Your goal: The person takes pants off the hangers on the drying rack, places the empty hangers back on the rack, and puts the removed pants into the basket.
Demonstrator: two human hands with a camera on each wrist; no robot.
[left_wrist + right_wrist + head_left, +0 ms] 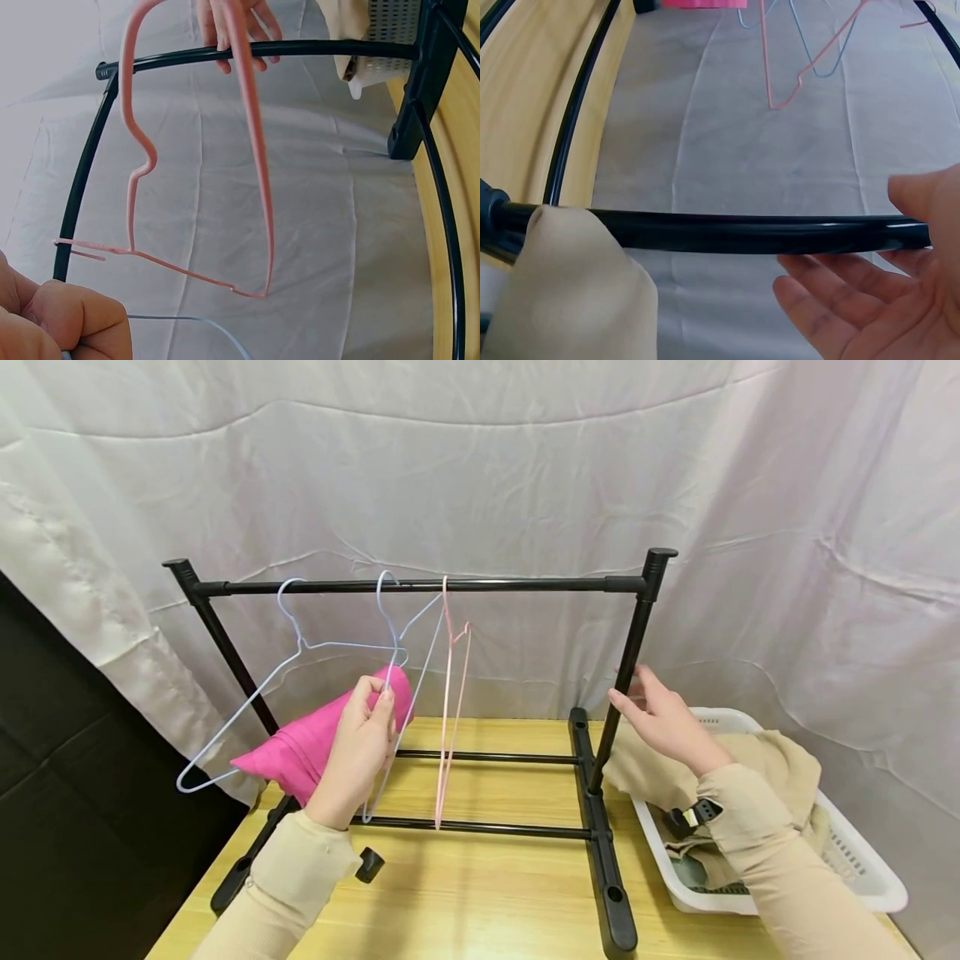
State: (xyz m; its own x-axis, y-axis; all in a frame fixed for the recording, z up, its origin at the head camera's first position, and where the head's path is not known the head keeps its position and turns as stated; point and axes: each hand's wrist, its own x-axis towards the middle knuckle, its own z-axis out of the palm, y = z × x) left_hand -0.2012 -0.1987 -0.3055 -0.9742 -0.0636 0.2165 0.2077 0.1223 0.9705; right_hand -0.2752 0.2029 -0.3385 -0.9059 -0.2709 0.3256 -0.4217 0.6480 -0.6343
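Near the middle of the black garment rack, my left hand pinches a light-blue hanger between thumb and fingers; its hook is over the top rail. Bright pink cloth hangs in folds behind that hand and wrist, partly hidden by them. Another light-blue hanger is hooked farther left. Just right of the left hand hangs a pink hanger, bare and turned edge-on in the head view. My right hand is at the right upright post, relaxed fingers reaching behind it and thumb beside it.
On the right, a white plastic basket holds beige cloth that spills over its left side. The rack's black foot stands on the wooden table. Pale curtain hangs behind, with a dark panel at left.
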